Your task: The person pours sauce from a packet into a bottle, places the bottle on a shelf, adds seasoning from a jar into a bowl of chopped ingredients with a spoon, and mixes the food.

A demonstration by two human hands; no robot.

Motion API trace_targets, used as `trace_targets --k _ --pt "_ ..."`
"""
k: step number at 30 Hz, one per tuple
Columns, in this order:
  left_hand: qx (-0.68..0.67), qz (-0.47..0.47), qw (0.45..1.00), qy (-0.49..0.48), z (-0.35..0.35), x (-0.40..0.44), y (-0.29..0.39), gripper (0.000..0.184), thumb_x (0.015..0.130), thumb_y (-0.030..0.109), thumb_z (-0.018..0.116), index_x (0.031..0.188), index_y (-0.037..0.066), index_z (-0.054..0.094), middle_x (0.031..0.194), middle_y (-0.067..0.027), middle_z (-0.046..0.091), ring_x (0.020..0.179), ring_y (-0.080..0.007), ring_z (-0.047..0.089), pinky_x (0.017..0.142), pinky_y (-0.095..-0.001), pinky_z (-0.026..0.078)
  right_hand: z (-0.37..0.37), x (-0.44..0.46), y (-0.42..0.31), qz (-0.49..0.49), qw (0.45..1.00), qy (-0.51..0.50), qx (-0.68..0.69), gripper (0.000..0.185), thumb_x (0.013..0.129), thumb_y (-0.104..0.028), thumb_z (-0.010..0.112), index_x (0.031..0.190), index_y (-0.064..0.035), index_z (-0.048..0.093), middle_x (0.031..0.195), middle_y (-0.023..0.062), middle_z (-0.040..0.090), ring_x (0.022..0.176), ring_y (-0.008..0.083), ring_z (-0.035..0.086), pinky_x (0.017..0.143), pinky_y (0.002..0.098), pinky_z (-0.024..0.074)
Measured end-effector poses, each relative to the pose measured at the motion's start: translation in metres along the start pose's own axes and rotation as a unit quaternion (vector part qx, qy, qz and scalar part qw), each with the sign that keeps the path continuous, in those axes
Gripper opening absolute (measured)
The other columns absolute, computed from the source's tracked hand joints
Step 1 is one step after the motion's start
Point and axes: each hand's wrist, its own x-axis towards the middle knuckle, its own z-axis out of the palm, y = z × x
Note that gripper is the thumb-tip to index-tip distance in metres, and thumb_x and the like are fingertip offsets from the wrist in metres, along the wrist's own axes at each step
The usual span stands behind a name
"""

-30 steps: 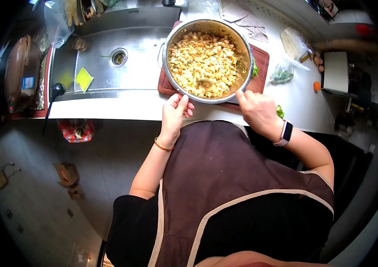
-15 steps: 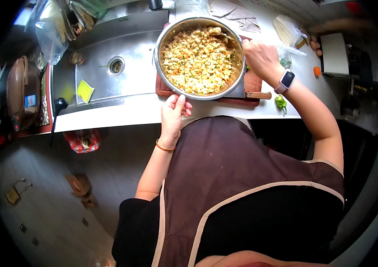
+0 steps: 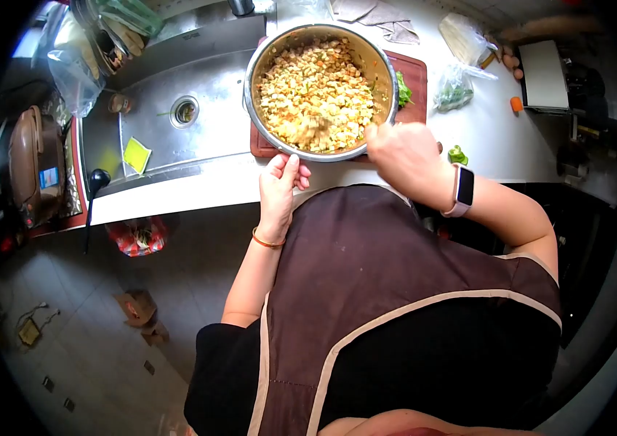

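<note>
A round metal bowl (image 3: 382, 65) is filled with a chopped, yellowish filling mixture (image 3: 323, 91) with orange and green bits. It rests on a reddish-brown cutting board (image 3: 415, 80). My left hand (image 3: 279, 178) pinches the bowl's near rim, thumb on top and fingers curled below. Closed into a fist, my right hand (image 3: 410, 163) is at the near right rim. Whatever it grips is hidden from view. The mixture nearest the front looks blurred. Green leaves (image 3: 403, 89) lie on the board right of the bowl, and a green pepper (image 3: 457, 155) lies past my right hand.
Left of the bowl is a steel sink (image 3: 159, 91) with a yellow-green packet (image 3: 136, 154) inside. A black ladle (image 3: 97, 182) hangs over the counter edge. On the right are a plastic bag with greens (image 3: 455, 93), a carrot piece (image 3: 516, 104) and several eggs (image 3: 512, 64).
My right hand has moved from the bowl's right side toward me and left, to its near right rim. My left hand keeps its place on the rim.
</note>
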Motion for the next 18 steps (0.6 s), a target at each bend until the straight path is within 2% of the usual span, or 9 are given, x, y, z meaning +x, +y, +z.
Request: trace_targets --k 3,6,10,14,16,18 --pt "0.001 -0.008 1.000 0.004 0.000 -0.001 -0.001 0.020 0.093 0.019 0.051 0.081 0.004 0.054 0.070 -0.0036 0.059 0.057 -0.0065 0.052 0.054 -0.0188 0.042 0.028 -0.003 -0.005 -0.074 0.997 -0.022 -0.009 0.010 0.070 -0.008 0.056 0.064 -0.0050 0.063 0.062 0.0077 0.061 0.056 0.0193 0.063 0.045 0.0309 0.0490" --pt "0.003 -0.010 1.000 -0.005 -0.002 0.002 -0.003 0.020 0.094 0.020 0.051 0.082 0.004 0.054 0.071 -0.0041 0.059 0.058 -0.0076 0.053 0.055 -0.0194 0.042 0.061 0.012 0.019 -0.042 0.999 0.000 0.008 0.010 0.071 -0.009 0.057 0.064 -0.0061 0.063 0.060 0.0075 0.061 0.055 0.0189 0.063 0.044 0.0306 0.0490" --pt "0.017 -0.007 1.000 -0.017 -0.001 0.002 -0.002 0.021 0.094 0.021 0.050 0.082 0.004 0.053 0.072 -0.0049 0.059 0.058 -0.0088 0.053 0.055 -0.0200 0.043 0.052 0.029 0.055 -0.035 0.996 0.040 -0.071 0.010 0.069 -0.007 0.056 0.062 -0.0064 0.062 0.056 0.0076 0.060 0.050 0.0188 0.061 0.041 0.0302 0.0481" --pt "0.008 -0.012 1.000 -0.022 -0.002 0.002 -0.005 0.021 0.094 0.022 0.051 0.083 0.004 0.053 0.072 -0.0050 0.059 0.058 -0.0087 0.054 0.055 -0.0200 0.043 0.017 0.044 0.079 0.023 0.994 0.037 -0.100 0.010 0.067 -0.005 0.057 0.058 -0.0065 0.062 0.055 0.0114 0.058 0.051 0.0213 0.062 0.044 0.0328 0.0489" --pt "0.014 -0.015 1.000 -0.013 -0.001 0.002 -0.004 0.021 0.093 0.022 0.051 0.083 0.004 0.054 0.072 -0.0049 0.060 0.058 -0.0087 0.054 0.055 -0.0200 0.043 0.014 0.047 0.090 -0.017 0.995 0.051 -0.084 0.012 0.068 -0.005 0.055 0.059 -0.0046 0.063 0.058 0.0131 0.060 0.055 0.0252 0.063 0.049 0.0353 0.0499" --pt "0.015 -0.015 1.000 -0.020 -0.002 0.003 -0.004 0.021 0.093 0.022 0.052 0.083 0.004 0.054 0.072 -0.0049 0.060 0.058 -0.0086 0.054 0.055 -0.0200 0.044 0.019 0.050 0.084 0.040 0.996 -0.068 -0.038 0.012 0.069 -0.008 0.056 0.062 -0.0019 0.064 0.062 0.0144 0.062 0.060 0.0291 0.063 0.054 0.0376 0.0510"
